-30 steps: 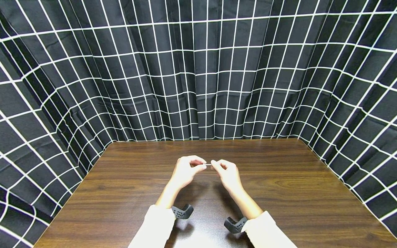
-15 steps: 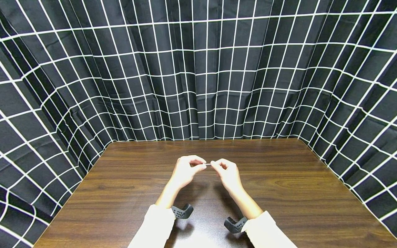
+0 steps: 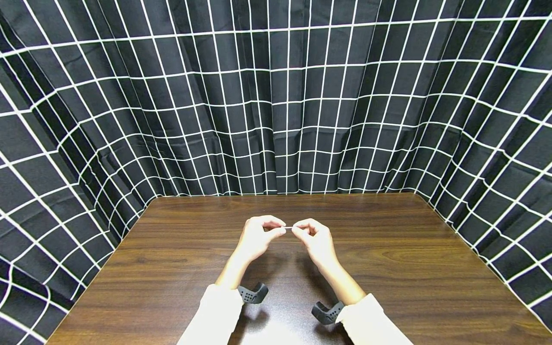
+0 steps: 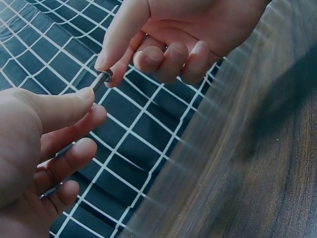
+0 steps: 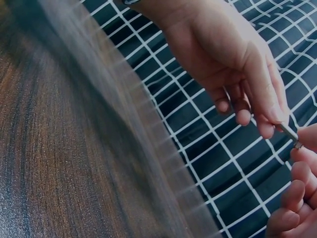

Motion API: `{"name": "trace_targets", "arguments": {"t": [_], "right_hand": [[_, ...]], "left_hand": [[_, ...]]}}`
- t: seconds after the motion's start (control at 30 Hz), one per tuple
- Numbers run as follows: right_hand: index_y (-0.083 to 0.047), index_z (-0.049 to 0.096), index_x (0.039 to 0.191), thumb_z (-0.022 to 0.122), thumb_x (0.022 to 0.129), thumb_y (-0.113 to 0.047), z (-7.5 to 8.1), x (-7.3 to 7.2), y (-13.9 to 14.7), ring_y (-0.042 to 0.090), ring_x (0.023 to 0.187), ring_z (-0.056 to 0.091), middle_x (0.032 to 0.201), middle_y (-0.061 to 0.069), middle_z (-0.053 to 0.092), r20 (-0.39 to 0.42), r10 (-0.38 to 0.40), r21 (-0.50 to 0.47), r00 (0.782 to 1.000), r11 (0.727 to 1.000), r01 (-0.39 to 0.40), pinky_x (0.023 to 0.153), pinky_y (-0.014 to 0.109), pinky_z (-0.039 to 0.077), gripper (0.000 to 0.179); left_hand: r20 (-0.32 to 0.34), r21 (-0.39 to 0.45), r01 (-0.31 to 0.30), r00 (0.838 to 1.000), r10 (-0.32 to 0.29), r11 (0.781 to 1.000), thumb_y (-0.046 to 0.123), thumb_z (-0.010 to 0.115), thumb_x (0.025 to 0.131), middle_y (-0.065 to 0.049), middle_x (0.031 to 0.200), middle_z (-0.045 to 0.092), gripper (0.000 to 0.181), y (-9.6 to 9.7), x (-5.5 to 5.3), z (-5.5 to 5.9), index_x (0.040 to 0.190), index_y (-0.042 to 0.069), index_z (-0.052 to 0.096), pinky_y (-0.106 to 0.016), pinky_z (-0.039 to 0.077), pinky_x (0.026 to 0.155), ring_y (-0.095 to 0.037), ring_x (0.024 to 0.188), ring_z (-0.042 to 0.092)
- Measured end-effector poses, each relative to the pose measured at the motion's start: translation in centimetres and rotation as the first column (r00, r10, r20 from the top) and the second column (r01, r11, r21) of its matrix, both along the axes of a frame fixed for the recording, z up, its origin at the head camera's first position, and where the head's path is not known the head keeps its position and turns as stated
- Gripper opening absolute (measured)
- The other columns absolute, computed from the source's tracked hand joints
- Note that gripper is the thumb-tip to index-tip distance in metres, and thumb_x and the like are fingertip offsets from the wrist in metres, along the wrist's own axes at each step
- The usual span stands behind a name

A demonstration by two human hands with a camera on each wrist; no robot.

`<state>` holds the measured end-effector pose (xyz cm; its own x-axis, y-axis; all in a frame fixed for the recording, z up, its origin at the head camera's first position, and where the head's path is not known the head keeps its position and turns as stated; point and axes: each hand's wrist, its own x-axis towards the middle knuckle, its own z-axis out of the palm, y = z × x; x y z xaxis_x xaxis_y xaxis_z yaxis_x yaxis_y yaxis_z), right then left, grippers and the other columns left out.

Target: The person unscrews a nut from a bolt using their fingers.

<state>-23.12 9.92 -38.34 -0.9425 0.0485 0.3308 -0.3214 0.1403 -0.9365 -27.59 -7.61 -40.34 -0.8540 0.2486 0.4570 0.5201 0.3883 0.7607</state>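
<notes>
Over the middle of the table, a thin metal bolt (image 3: 288,227) spans the short gap between both hands. My left hand (image 3: 254,238) pinches one end of its shaft between thumb and forefinger, the other fingers loosely bent. At the opposite end, my right hand (image 3: 318,242) has thumb and forefinger around a wider, collar-like part. Up close in the left wrist view, the grey bolt (image 4: 99,81) slants up toward the right hand's fingertips. The right wrist view has the bolt's shaft (image 5: 288,131) leaving the left fingertips; whether the wider part is a nut or the head, I cannot tell.
A dark brown wooden table (image 3: 172,268) lies beneath the hands. Black curtain (image 3: 284,115) with a white grid encloses its back and sides. Grey wrist mounts (image 3: 254,293) sit at both light sleeves.
Both hands have shifted very slightly to the left and away from the body, the right fingertips a little more. Each keeps its pinch on the bolt throughout.
</notes>
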Motion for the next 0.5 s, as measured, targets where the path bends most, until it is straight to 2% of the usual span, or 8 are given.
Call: {"name": "trace_targets", "arguments": {"t": [0.2,0.37,0.5], "right_hand": [[0.013,0.065,0.096,0.068,0.083,0.007,0.0,0.0,0.0,0.004,0.051,0.038,0.058,-0.003,0.047,-0.007,0.016,-0.018,1.000,1.000,-0.016,0.048,0.019,0.029,0.014],[0.013,0.064,0.098,0.068,0.082,0.007,0.0,-0.1,0.1,0.004,0.050,0.036,0.058,-0.003,0.047,-0.004,0.016,-0.017,1.000,1.000,-0.016,0.047,0.020,0.028,0.018],[0.010,0.065,0.098,0.069,0.083,0.004,-1.5,-1.2,0.3,0.005,0.050,0.036,0.058,-0.003,0.048,-0.011,0.008,-0.026,1.000,1.000,-0.009,0.047,0.020,0.027,0.016]], "left_hand": [[-0.002,-0.005,0.014,1.000,-0.014,1.000,0.013,0.075,0.083,0.006,0.084,0.073,0.014,-0.1,-0.1,-0.1,0.095,0.007,0.074,-0.027,0.050,0.070,-0.007,0.078,0.066],[0.001,-0.004,0.015,1.000,-0.015,1.000,0.013,0.076,0.083,0.007,0.084,0.072,0.012,-0.1,-0.1,-0.1,0.094,0.008,0.074,-0.027,0.050,0.069,-0.007,0.077,0.066],[-0.005,0.005,0.016,1.000,-0.016,1.000,0.013,0.076,0.082,0.007,0.084,0.072,0.011,-0.1,-0.1,-0.1,0.093,0.010,0.074,-0.027,0.051,0.069,-0.007,0.077,0.066]]}}
